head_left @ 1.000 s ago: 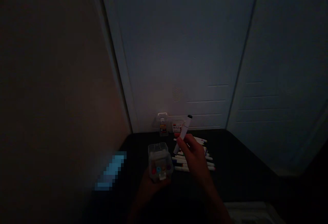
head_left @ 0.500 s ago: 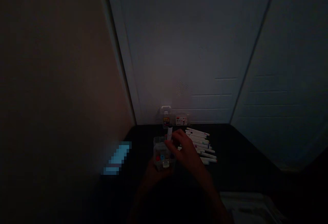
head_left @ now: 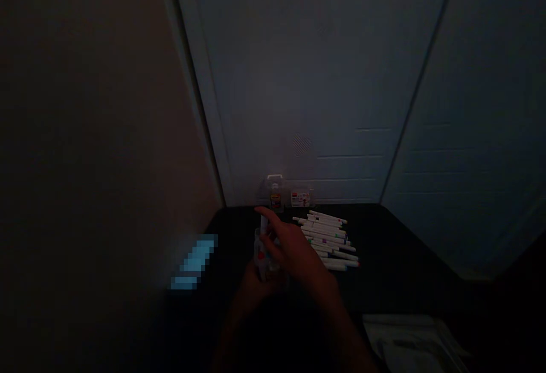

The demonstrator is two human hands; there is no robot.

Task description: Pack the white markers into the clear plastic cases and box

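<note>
left hand [head_left: 253, 286] curled under case, holding it | case [head_left: 257, 243]: looks light, stiff, slick; grip side walls | marker [head_left: 264, 225] near upright, case's 12 o'clock; likely light, rigid, smooth; pinch mid-barrel | right hand [head_left: 294, 247] loosely closed on marker, index over top | pens [head_left: 326, 229] on bench [head_left: 392, 253], case's 2 o'clock

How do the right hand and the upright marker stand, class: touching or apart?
Touching. The head view shows the right hand against the upright marker, with one finger lying over its top end.
</note>
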